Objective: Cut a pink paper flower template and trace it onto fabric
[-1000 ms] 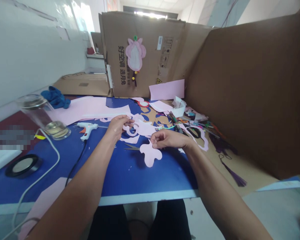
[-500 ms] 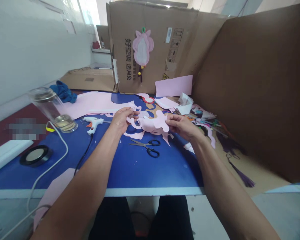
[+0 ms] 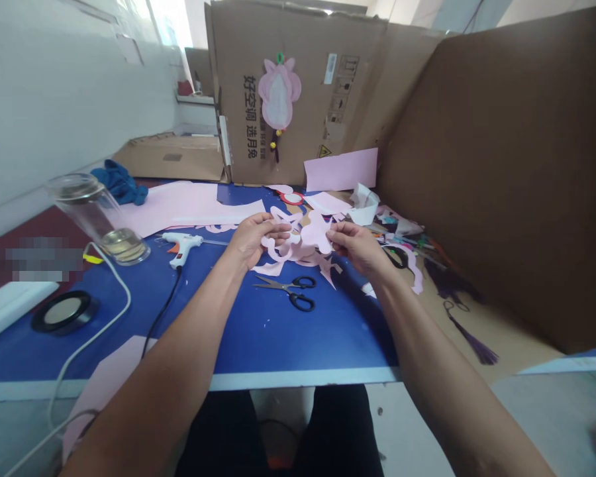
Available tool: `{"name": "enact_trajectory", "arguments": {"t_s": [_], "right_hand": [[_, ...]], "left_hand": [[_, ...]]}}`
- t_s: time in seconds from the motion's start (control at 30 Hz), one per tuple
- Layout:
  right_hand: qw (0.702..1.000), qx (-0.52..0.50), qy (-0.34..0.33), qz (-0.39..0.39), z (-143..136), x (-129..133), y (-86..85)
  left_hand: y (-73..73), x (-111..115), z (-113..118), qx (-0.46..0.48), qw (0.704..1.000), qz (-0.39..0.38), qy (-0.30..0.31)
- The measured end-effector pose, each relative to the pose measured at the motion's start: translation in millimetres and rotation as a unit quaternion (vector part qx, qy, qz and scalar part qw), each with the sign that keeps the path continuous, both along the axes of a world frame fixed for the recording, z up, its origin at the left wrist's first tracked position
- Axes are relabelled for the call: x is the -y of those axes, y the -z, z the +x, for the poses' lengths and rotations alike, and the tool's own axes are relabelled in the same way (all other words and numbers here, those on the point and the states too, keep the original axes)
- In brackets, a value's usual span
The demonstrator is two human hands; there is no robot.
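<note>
Over the blue tabletop my two hands are close together, each closed on pink cut paper. My left hand grips a pink paper cutout frame with a wavy, looping outline. Between the thumb and fingers of my right hand is a pink scalloped paper shape. The two pieces overlap in view; whether they are joined I cannot tell. Pink paper scraps lie just below them. Nearer to me, black-handled scissors rest partly open on the table.
To the left are a white glue gun, a glass bottle, a roll of black tape and a white cable. Cardboard walls stand behind and right, with a pink paper ornament hanging. A purple tassel lies right.
My hands have drawn closer together, the left moving right. The pink scalloped shape now faces me more upright and the looping frame shows more beside it. The view has shifted slightly.
</note>
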State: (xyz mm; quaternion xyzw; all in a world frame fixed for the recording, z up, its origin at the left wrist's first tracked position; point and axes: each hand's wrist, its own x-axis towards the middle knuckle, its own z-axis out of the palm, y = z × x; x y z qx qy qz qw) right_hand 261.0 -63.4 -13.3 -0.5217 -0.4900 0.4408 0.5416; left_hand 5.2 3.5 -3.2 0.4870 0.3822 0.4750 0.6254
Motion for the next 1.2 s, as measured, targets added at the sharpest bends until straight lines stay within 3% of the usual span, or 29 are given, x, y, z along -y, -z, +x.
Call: {"name": "enact_trajectory", "arguments": {"t_s": [0.13, 0.27, 0.4, 0.53, 0.63, 0.7, 0.8, 0.93, 1.1, 1.2], "right_hand": [[0.999, -0.013, 0.046, 0.008, 6.8, -4.4, 5.9], [0.998, -0.016, 0.063, 0.018, 7.2, -7.5, 10.3], [0.997, -0.013, 0.072, 0.023, 8.1, -8.3, 10.6], [0.997, -0.008, 0.072, 0.028, 9.6, -8.1, 11.3], [0.997, -0.003, 0.068, 0.028, 9.6, -8.0, 12.3], [0.998, 0.004, 0.064, 0.028, 9.8, -8.1, 12.4], [0.997, 0.019, 0.062, 0.030, 10.6, -7.8, 11.4], [0.996, 0.057, 0.058, 0.035, 7.4, -5.8, 8.0], [0.987, 0.151, 0.018, 0.042, -4.8, -1.7, 4.5], [0.970, 0.241, -0.003, 0.032, -5.0, 1.3, 3.6]], "left_hand": [[9.1, -17.8, -15.2, -0.085, 0.991, 0.053, -0.093], [18.3, -22.3, -23.2, -0.216, 0.953, 0.151, -0.152], [26.7, -6.2, -6.9, -0.328, 0.904, 0.270, -0.036], [39.2, 10.5, 13.3, -0.412, 0.843, 0.337, 0.085], [46.2, 12.3, 14.9, -0.458, 0.810, 0.352, 0.102], [47.1, 10.3, 11.4, -0.473, 0.805, 0.348, 0.083], [41.5, 9.4, 8.3, -0.452, 0.826, 0.334, 0.043], [27.6, 17.0, 19.7, -0.343, 0.889, 0.303, 0.022], [22.4, 24.9, 37.4, -0.190, 0.964, 0.180, 0.045], [21.0, 17.1, 30.7, -0.125, 0.987, 0.104, 0.007]]}}
